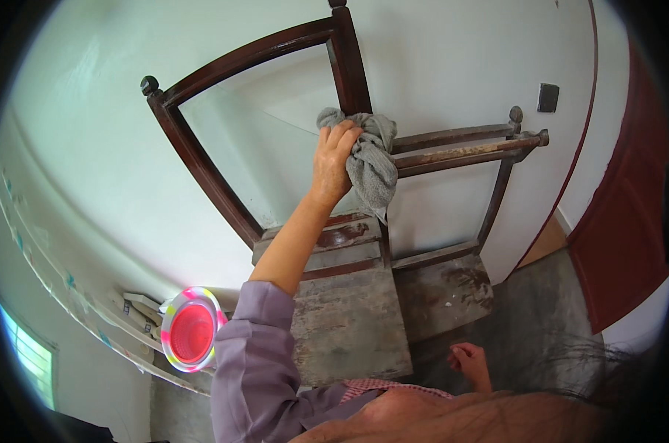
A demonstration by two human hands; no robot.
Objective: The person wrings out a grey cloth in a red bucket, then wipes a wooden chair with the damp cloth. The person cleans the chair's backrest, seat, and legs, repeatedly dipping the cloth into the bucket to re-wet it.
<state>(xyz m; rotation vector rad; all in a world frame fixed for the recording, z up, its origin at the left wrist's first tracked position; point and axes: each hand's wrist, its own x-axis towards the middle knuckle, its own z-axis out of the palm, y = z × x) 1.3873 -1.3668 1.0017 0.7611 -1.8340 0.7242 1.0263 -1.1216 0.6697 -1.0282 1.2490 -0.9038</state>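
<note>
My left hand grips a bunched grey cloth, pressed against the right upright of a dark wooden frame with round finials. The frame's upper part looks dark and glossy. Below it is a wooden seat, dull and grey with dust or wear. A dusty wooden rail runs right from behind the cloth. My right hand hangs low beside the seat, its fingers curled; nothing shows in it, but its palm is hidden.
A pink basin or bucket with a multicoloured rim stands left of the seat. Another dusty wooden seat lies to the right. A white wall backs the furniture and carries a dark switch plate. A dark red door panel is far right.
</note>
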